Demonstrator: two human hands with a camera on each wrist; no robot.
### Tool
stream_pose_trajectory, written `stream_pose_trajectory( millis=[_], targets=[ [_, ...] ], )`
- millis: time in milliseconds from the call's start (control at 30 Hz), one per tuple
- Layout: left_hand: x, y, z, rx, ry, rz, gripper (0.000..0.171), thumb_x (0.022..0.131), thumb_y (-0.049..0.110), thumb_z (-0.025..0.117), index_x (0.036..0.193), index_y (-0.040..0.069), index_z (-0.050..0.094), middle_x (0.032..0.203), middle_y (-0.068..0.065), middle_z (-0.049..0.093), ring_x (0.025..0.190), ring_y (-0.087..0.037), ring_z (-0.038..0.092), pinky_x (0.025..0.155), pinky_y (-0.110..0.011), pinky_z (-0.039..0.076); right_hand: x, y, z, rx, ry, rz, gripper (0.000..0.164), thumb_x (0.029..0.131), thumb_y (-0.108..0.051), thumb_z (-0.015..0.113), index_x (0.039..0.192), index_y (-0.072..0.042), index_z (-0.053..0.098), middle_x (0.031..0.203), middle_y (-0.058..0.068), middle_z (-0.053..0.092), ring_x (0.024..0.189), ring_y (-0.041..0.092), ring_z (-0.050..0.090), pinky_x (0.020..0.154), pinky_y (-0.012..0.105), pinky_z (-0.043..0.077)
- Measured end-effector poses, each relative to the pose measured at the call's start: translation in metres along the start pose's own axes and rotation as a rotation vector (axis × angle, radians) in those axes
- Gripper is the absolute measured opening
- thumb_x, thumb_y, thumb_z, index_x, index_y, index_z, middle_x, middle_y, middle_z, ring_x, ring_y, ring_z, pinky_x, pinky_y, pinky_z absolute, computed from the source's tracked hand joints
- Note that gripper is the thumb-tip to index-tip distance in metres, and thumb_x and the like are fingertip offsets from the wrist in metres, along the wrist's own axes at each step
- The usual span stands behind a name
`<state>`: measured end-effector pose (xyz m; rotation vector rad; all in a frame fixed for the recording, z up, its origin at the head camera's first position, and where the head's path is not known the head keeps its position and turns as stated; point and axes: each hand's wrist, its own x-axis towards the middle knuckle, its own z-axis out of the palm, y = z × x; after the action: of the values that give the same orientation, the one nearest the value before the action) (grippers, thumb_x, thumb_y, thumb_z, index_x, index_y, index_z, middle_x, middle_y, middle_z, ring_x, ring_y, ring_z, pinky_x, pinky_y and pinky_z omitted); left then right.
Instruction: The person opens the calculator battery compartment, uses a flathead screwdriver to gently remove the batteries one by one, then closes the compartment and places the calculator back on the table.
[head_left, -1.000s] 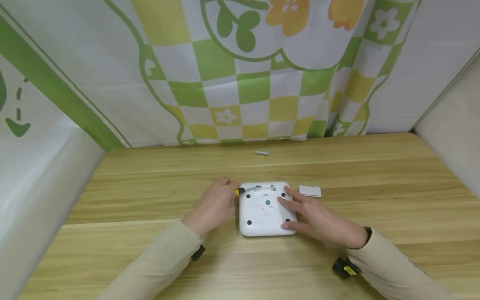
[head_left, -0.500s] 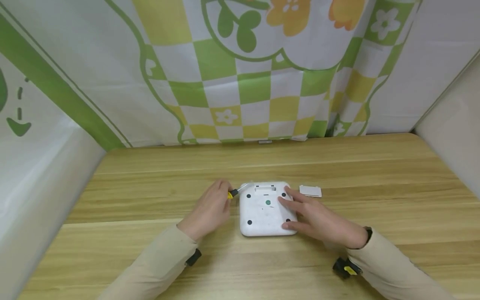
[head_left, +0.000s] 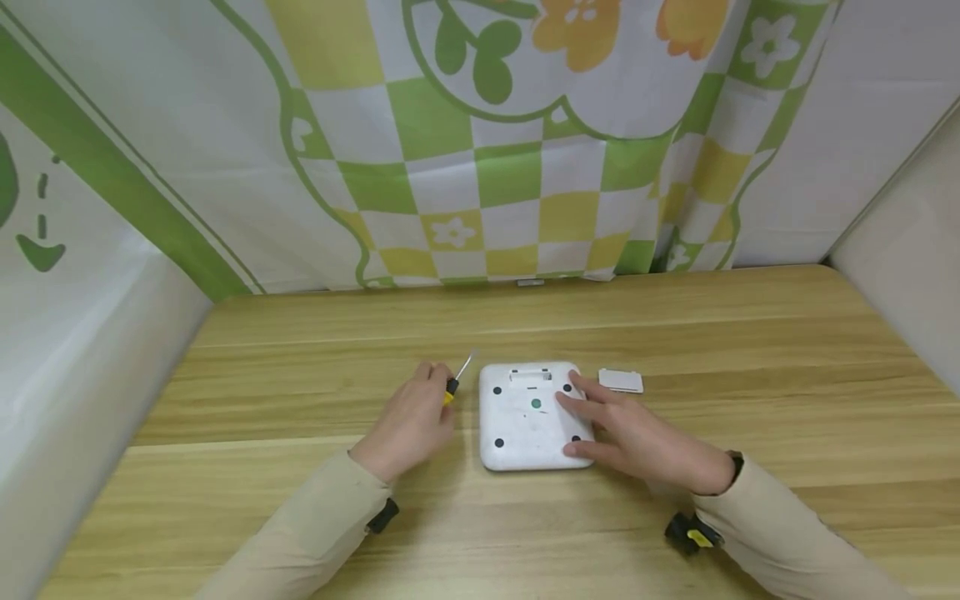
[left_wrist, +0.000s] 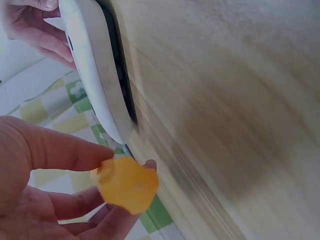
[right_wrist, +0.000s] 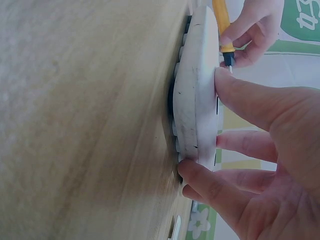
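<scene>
A white calculator [head_left: 525, 429] lies face down, its back up with four dark feet, a green dot and a battery slot [head_left: 530, 377] without its cover. Keys [right_wrist: 176, 142] show under its edge in the right wrist view. My left hand [head_left: 408, 421] holds a screwdriver [head_left: 452, 387] just left of the calculator, metal tip pointing up and right. Its yellow handle end [left_wrist: 131, 187] sits between thumb and fingers in the left wrist view. The spread fingers of my right hand [head_left: 637, 435] rest on the calculator's right side, one fingertip at its corner.
A white battery cover [head_left: 620, 381] lies right of the calculator. By the table's back edge, at the hem of the checked curtain [head_left: 510, 183], is a small grey cylinder [head_left: 530, 282]. The wooden table [head_left: 300, 375] meets light walls on both sides.
The screwdriver has come out of the battery slot and moved left with my left hand, its tip swinging upward. The small cylinder has rolled back to the curtain. My right hand stays put.
</scene>
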<state>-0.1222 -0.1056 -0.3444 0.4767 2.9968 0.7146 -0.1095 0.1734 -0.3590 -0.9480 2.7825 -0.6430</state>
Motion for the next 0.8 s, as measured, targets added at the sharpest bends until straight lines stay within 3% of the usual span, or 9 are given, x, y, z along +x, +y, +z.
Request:
stream_pose_trajectory(
  millis=[167, 533, 800],
  targets=[
    [-0.002, -0.002, -0.003, 0.0, -0.015, -0.052, 0.026, 0.079, -0.003, 0.062, 0.103, -0.009, 0.054, 0.094, -0.016, 0.05, 0.064, -0.021, 0.048, 0.052, -0.027, 0.042, 0.001, 0.0, -0.001, 0.004, -0.008, 0.009, 0.062, 0.089, -0.032, 0.067, 0.139, -0.001, 0.047, 0.151, 0.026, 0.031, 0.131, 0.042, 0.042, 0.101, 0.048, 0.042],
    [-0.006, -0.012, -0.011, 0.044, -0.043, -0.127, 0.016, 0.077, 0.001, 0.062, 0.087, -0.003, 0.05, 0.076, -0.009, 0.049, 0.062, -0.021, 0.047, 0.049, -0.029, 0.038, 0.001, 0.0, -0.001, 0.011, -0.012, 0.013, 0.062, 0.089, -0.031, 0.067, 0.14, -0.001, 0.046, 0.151, 0.026, 0.03, 0.132, 0.043, 0.041, 0.102, 0.049, 0.042],
    [-0.01, -0.02, -0.017, 0.035, -0.131, -0.214, 0.02, 0.075, 0.001, 0.061, 0.09, -0.006, 0.049, 0.072, -0.01, 0.05, 0.059, -0.022, 0.048, 0.047, -0.028, 0.039, 0.0, -0.001, 0.0, 0.009, -0.011, 0.019, 0.062, 0.089, -0.032, 0.067, 0.139, -0.001, 0.047, 0.151, 0.026, 0.031, 0.132, 0.042, 0.041, 0.101, 0.048, 0.043]
  ],
)
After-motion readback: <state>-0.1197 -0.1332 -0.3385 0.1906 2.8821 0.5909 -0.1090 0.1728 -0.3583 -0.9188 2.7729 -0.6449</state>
